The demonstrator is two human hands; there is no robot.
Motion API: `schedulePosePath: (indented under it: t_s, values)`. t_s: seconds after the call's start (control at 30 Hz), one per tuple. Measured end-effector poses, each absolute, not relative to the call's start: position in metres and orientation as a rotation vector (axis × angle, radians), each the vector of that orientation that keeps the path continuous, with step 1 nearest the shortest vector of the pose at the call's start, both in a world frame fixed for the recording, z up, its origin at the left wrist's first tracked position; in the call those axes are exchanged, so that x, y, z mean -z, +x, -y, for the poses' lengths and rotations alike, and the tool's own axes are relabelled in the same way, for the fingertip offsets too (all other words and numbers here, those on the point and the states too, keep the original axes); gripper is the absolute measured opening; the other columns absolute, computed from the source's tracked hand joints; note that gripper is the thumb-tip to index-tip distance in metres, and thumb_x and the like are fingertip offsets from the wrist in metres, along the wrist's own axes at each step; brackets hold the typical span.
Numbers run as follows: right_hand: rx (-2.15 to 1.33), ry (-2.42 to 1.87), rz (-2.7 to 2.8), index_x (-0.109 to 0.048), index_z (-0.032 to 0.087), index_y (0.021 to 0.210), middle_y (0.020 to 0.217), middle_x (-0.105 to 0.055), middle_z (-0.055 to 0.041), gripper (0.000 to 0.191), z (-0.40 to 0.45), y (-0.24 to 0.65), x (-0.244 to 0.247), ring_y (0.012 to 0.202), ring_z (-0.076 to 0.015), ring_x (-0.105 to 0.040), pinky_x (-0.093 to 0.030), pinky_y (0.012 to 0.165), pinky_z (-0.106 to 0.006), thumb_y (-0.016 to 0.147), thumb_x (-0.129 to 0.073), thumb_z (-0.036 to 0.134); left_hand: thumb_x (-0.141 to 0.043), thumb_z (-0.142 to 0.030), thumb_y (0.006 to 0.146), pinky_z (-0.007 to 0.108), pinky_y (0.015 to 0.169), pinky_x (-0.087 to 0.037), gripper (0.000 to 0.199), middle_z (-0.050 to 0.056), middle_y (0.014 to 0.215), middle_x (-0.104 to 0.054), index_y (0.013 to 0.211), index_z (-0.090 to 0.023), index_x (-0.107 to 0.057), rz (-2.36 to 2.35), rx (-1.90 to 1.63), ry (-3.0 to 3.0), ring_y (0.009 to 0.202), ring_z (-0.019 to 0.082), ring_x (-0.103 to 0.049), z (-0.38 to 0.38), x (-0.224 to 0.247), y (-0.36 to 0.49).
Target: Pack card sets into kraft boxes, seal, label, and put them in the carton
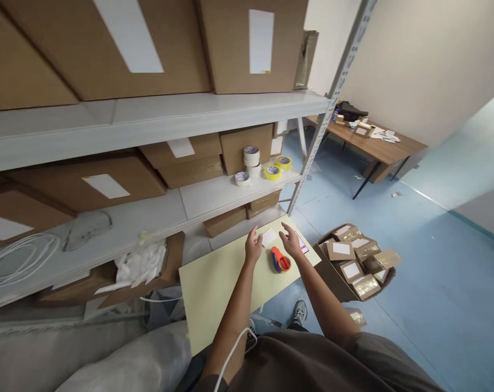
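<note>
Over the far part of a pale yellow table (214, 283), my left hand (253, 246) is raised with its fingers apart and nothing in it. My right hand (291, 241) is to its right, also empty, thumb and fingers spread. Between the two hands lies a small white paper (269, 237). Just below my right hand sits an orange and blue tape dispenser (280, 259). A phone (302, 243) with a lit screen lies at the table's right edge, partly behind my right hand.
A metal shelf (214, 204) with cartons and tape rolls (272, 172) stands beyond the table. An open carton (332, 275) full of small boxes is on the floor at right. A wooden desk (377, 147) stands at the back right. A white cable (234, 348) crosses my left forearm.
</note>
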State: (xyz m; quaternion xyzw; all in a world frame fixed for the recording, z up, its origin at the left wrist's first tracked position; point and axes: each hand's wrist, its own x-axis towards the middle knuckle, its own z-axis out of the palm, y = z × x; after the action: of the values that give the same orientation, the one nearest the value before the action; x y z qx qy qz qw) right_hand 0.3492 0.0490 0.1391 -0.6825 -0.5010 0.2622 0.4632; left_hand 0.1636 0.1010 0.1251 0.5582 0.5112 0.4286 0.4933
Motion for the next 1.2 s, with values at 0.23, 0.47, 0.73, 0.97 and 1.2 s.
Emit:
schedulePosePath:
  t_s: [0.23, 0.47, 0.73, 0.97, 1.2]
  values:
    - [-0.704, -1.643, 1.347, -0.058, 0.028, 0.148, 0.154, -0.058, -0.0098, 0.051, -0.058, 0.294, -0.158, 0.140, -0.0280, -0.056, -0.051, 0.111, -0.047, 0.099, -0.054, 0.041, -0.065, -0.041, 0.098, 0.045, 0.115, -0.049, 0.053, 0.012, 0.159, -0.054, 0.149, -0.027, -0.057, -1.346, -1.055, 1.267, 0.147, 0.030, -0.051, -0.096, -0.115, 0.104]
    - [-0.718, -1.777, 1.348, -0.059, 0.024, 0.145, 0.154, -0.058, -0.0110, 0.050, -0.040, 0.327, -0.123, 0.141, -0.0276, -0.055, -0.047, 0.116, -0.045, 0.098, -0.054, 0.037, -0.067, -0.042, 0.097, 0.043, 0.119, -0.046, 0.052, 0.011, 0.158, -0.056, 0.146, -0.026, -0.060, -1.451, -1.028, 1.185, 0.148, 0.029, -0.051, -0.075, -0.090, 0.103]
    - [-0.849, -2.114, 1.430, -0.072, 0.017, 0.117, 0.121, -0.072, -0.0149, 0.030, -0.006, 0.368, -0.025, 0.111, -0.0273, -0.068, -0.053, 0.095, -0.036, 0.094, -0.055, 0.027, -0.064, -0.033, 0.097, 0.043, 0.118, -0.047, 0.050, 0.015, 0.151, -0.062, 0.145, -0.022, -0.061, -1.615, -0.873, 1.109, 0.136, 0.027, -0.062, -0.019, -0.019, 0.142]
    - [-1.075, -2.201, 1.622, -0.070, 0.015, 0.109, 0.102, -0.075, -0.0151, 0.025, 0.003, 0.350, 0.046, 0.103, -0.0282, -0.068, -0.049, 0.090, -0.035, 0.093, -0.066, 0.033, -0.063, -0.030, 0.096, 0.041, 0.114, -0.050, 0.048, 0.016, 0.141, -0.069, 0.143, -0.021, -0.062, -1.653, -0.834, 1.046, 0.129, 0.024, -0.067, 0.041, 0.034, 0.169]
    - [-1.117, -2.380, 1.591, -0.061, 0.005, 0.130, 0.122, -0.071, -0.0274, 0.046, 0.016, 0.347, 0.058, 0.116, -0.0344, -0.066, -0.045, 0.100, -0.041, 0.096, -0.064, 0.036, -0.062, -0.023, 0.094, 0.042, 0.111, -0.052, 0.047, 0.017, 0.131, -0.073, 0.140, -0.017, -0.065, -1.673, -0.799, 0.992, 0.119, 0.023, -0.071, 0.068, 0.041, 0.176]
